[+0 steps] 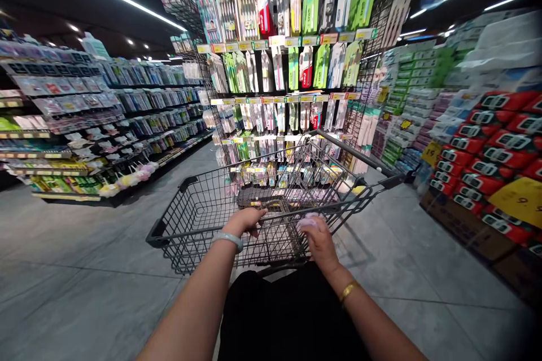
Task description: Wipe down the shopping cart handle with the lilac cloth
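Observation:
A dark wire shopping cart (199, 230) stands sideways in front of me, and only bare wire shows in its basket. My left hand (245, 220), with a pale bangle at the wrist, is closed over the near top rail of the cart. Some of its fingers are hidden behind the rail. To the right, my right hand (322, 243) has its fingers curled round a crumpled pale purple cloth (311, 220). The cloth is beside the near rail; whether it touches the rail I cannot tell. A gold band circles the right wrist.
Behind the cart rises a wire rack of packaged toothbrushes (311, 3). Shelves of packaged goods (148, 96) line the left. Stacked red packs (478, 149) on cardboard boxes stand at the right, with yellow price signs (520, 200). Grey tiled floor (84, 287) surrounds the cart.

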`<action>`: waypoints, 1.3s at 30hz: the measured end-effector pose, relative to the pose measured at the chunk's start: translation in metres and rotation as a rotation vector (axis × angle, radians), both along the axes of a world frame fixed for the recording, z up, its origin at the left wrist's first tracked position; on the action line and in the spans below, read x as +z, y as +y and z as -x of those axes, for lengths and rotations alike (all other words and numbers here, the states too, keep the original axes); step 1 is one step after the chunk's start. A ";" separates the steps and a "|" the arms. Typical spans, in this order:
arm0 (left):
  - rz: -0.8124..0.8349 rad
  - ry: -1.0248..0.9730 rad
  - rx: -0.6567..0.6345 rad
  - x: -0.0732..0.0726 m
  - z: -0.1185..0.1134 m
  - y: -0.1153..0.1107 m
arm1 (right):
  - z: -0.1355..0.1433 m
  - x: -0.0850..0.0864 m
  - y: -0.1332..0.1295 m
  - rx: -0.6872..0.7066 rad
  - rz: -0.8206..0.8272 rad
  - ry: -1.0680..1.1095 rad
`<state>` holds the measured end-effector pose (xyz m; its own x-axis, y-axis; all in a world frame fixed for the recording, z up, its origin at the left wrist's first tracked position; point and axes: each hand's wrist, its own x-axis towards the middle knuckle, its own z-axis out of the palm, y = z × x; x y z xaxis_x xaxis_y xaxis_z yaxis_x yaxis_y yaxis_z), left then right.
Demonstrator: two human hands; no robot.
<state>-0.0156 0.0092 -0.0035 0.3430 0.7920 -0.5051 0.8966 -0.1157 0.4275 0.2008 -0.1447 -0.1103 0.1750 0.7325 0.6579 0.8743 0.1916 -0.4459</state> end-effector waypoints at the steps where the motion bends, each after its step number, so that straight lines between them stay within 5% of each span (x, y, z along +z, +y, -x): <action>1: -0.007 0.001 -0.004 0.000 0.000 0.000 | -0.011 0.003 -0.003 -0.043 -0.064 0.064; 5: -0.040 0.023 0.004 0.000 0.000 0.001 | -0.056 0.030 -0.006 -0.344 -0.339 0.295; 8: -0.044 0.035 0.011 0.002 -0.002 0.000 | -0.062 0.035 0.001 -0.481 -0.419 0.382; 14: -0.049 0.020 0.018 0.006 -0.001 -0.004 | -0.018 -0.020 0.012 -0.436 -0.294 0.435; 17: -0.083 0.025 0.024 0.006 0.000 -0.005 | -0.029 -0.030 0.006 -0.360 -0.235 0.535; 21: -0.116 0.049 -0.012 0.005 0.000 -0.006 | -0.086 0.011 -0.004 -0.439 -0.320 0.799; 25: -0.154 0.070 -0.046 0.003 -0.003 -0.003 | -0.121 0.045 -0.001 -0.562 -0.560 0.731; 28: -0.202 0.079 -0.055 0.001 -0.005 -0.001 | -0.108 0.025 0.001 -0.630 -0.366 0.723; 31: -0.248 0.092 -0.059 0.002 -0.003 -0.003 | -0.087 -0.008 -0.003 -0.553 -0.197 0.841; 33: -0.303 0.131 -0.094 0.007 -0.002 -0.004 | -0.084 -0.015 -0.006 -0.504 -0.195 0.898; 35: -0.393 0.186 -0.159 0.015 -0.007 -0.007 | -0.092 -0.003 -0.007 -0.473 -0.284 0.927; 39: -0.557 0.133 -0.286 0.029 -0.042 -0.020 | -0.114 0.048 0.001 -0.364 -0.595 1.012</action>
<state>0.0260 -0.0113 0.0256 0.5422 0.8346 -0.0970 0.8387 -0.5307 0.1218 0.3144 -0.1441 -0.0626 0.9320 0.1667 0.3217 0.2299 0.4140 -0.8808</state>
